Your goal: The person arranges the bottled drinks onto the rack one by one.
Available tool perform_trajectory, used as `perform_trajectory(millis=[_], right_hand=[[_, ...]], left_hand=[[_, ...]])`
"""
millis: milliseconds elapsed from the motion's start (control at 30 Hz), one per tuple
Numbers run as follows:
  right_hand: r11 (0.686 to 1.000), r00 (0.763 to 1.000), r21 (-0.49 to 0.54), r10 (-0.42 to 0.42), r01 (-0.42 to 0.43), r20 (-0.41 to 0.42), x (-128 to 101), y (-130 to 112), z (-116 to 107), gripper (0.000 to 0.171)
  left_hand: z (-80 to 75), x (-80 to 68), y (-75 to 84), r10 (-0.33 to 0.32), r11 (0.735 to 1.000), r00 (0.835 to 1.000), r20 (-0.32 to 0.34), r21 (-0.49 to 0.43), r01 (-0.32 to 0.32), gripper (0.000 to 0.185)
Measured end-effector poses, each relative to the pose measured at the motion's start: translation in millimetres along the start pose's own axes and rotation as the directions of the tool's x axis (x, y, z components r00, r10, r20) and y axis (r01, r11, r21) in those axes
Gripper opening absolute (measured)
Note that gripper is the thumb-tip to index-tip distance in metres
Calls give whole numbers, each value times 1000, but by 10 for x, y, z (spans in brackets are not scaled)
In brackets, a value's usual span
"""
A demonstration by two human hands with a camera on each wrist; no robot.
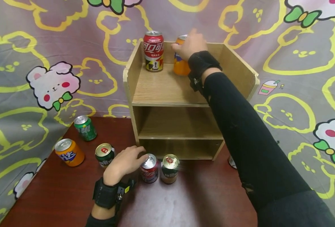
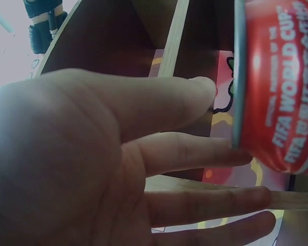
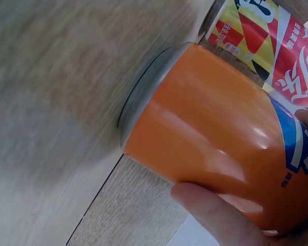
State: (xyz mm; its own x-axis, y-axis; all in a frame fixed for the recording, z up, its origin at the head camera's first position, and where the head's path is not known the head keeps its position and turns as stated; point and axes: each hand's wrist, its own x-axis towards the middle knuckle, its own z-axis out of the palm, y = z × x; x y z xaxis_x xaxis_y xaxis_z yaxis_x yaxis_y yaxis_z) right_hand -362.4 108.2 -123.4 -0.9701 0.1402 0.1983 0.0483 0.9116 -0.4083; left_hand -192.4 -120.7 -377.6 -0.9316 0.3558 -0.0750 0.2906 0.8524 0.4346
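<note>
My right hand (image 1: 193, 46) grips an orange soda can (image 1: 181, 65) that stands on the top board of a wooden shelf unit (image 1: 161, 91). In the right wrist view the thumb lies along the side of this orange can (image 3: 215, 138), whose base meets the board. A red cola can (image 1: 153, 52) stands to its left on the same board. Down at the table, my left hand (image 1: 125, 164) is spread beside another red can (image 1: 149, 173). The left wrist view shows its fingers extended near that can's rim (image 2: 240, 77); I cannot tell whether they touch.
A dark green can with a gold top (image 1: 169, 173) stands right of the lower red can. Left of my left hand are a similar dark can (image 1: 104, 154), an orange can (image 1: 70, 154) and a green can (image 1: 85, 128). Patterned cloth (image 1: 99, 78) hangs behind the shelf unit.
</note>
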Motion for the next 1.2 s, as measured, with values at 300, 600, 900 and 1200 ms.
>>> perform_trajectory(millis=[300,600,900,1200], right_hand=[[1000,999,21,-13,13,33,166,40,32,87],[996,995,70,-67,62,77,197,81,10,83],[990,986,99,-114,103,122,268,99,-16,80],[984,972,100,-162,147,168,450,183,2,81]], left_hand=[[-47,-40,-41,-10,1000,1000,-9,-9,9,39],[-48,-55,-40,-21,1000,1000,-9,-12,21,39],[-64,-53,-58,-22,1000,1000,-15,-21,22,41],[-81,-71,-46,-23,999,1000,-15,-29,23,42]])
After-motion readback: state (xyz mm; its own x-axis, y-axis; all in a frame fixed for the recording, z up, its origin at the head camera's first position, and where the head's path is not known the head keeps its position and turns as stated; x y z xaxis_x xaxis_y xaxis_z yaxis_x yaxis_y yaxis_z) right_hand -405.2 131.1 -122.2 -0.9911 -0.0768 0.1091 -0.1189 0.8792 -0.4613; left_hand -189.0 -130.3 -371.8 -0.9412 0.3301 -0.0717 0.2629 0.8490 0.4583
